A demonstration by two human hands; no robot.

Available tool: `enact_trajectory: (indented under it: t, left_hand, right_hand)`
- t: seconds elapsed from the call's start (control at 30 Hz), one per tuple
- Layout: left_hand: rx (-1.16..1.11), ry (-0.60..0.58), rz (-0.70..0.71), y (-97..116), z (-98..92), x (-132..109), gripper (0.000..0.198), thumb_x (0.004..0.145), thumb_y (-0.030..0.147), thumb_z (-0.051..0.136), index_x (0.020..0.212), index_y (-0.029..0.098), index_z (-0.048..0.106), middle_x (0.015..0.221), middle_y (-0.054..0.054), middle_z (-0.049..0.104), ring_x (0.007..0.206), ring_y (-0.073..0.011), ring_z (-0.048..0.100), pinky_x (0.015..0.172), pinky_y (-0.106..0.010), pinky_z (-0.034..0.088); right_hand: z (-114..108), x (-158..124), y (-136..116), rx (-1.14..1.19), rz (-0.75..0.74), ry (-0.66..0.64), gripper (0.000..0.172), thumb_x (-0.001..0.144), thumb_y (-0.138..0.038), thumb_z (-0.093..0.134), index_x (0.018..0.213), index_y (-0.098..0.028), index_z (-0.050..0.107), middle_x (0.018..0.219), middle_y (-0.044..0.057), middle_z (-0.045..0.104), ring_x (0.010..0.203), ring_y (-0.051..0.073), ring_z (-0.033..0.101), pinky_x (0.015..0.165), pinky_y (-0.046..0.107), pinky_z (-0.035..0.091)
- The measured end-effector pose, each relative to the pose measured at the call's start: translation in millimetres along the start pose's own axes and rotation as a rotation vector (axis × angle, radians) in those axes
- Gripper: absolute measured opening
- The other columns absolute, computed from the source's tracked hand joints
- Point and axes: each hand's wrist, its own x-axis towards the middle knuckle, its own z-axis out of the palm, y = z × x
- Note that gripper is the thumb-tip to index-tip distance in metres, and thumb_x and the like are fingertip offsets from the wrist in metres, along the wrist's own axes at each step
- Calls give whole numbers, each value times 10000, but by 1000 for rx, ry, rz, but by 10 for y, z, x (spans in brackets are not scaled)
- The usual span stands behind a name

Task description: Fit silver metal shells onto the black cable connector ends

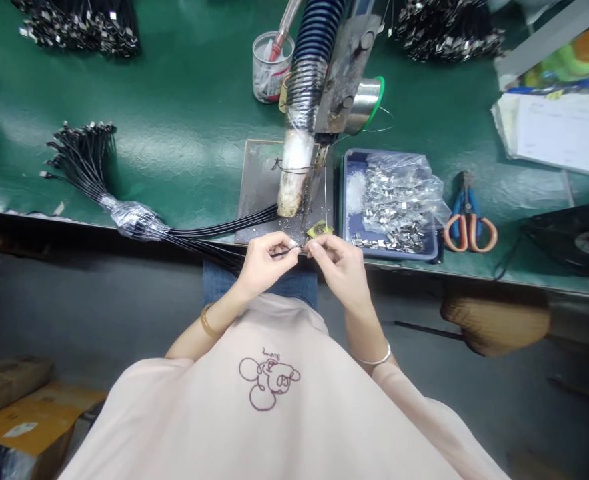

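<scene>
My left hand [264, 263] pinches the end of a thin black cable [284, 252] at the front edge of the green bench. My right hand [339, 263] is closed in a pinch on a small metal piece at the tip of that same cable, fingertips nearly touching those of the left hand. The cable runs left into a bundle of black cables [139, 223] wrapped in clear plastic, whose far ends fan out on the bench. Just behind my hands lies a grey metal plate [259, 180] under a soldering fixture [314, 180].
A blue tray [347, 200] with a plastic bag of several small metal shells stands to the right. Orange-handled scissors [469, 223] lie beyond it. A ribbed extraction hose [314, 60], solder spool [367, 100], clear cup [271, 67], cable piles and papers [559, 130] fill the back.
</scene>
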Motion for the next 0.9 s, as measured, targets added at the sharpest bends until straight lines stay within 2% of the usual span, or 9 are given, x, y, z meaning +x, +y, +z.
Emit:
enact_trajectory:
  t: [0.13, 0.23, 0.37, 0.6, 0.83, 0.9]
  left_hand:
    - [9, 1, 11, 2, 3, -2, 164, 727, 266, 648, 654, 155, 550, 597, 35, 478, 557, -70, 408, 518, -186, 346]
    - [-16, 2, -2, 13, 1, -4, 174, 731, 271, 658, 660, 156, 548, 601, 37, 482, 553, -69, 417, 520, -184, 357]
    - [-28, 0, -11, 26, 2, -3, 175, 725, 281, 657, 656, 155, 556, 606, 34, 490, 548, -66, 422, 519, -181, 369]
    - [-16, -11, -7, 2, 1, -4, 177, 727, 278, 673, 659, 155, 565, 608, 28, 500, 559, -73, 425, 520, -182, 374]
    - [-7, -37, 34, 7, -16, 6, 202, 746, 284, 682, 639, 157, 566, 609, 27, 512, 565, -75, 438, 531, -187, 390]
    - [-67, -81, 19, 14, -44, 17, 214, 773, 329, 702, 686, 153, 615, 621, 16, 561, 567, -83, 476, 557, -202, 427]
  right_hand:
    - [0, -14, -10, -103, -46, 56, 284, 922, -372, 597, 693, -204, 610, 654, -17, 599, 545, 102, 470, 549, 252, 381]
    - [-5, -8, -5, -64, -20, 86, 296, 933, -401, 581, 718, -204, 632, 673, -2, 626, 574, 118, 525, 554, 255, 400]
    - [-1, 3, 6, 4, -14, 30, 325, 929, -448, 590, 718, -205, 635, 687, 10, 652, 603, 132, 572, 568, 257, 434]
    - [5, -3, -5, 15, 3, -3, 376, 929, -516, 581, 721, -207, 634, 705, 17, 658, 623, 139, 584, 578, 262, 452]
    - [18, -26, -12, -174, -95, 64, 385, 928, -409, 602, 605, -210, 538, 577, -24, 528, 533, 107, 433, 572, 270, 377]
    - [10, -18, -1, -174, -78, 107, 331, 926, -415, 604, 665, -213, 578, 598, -26, 550, 520, 105, 421, 555, 268, 369]
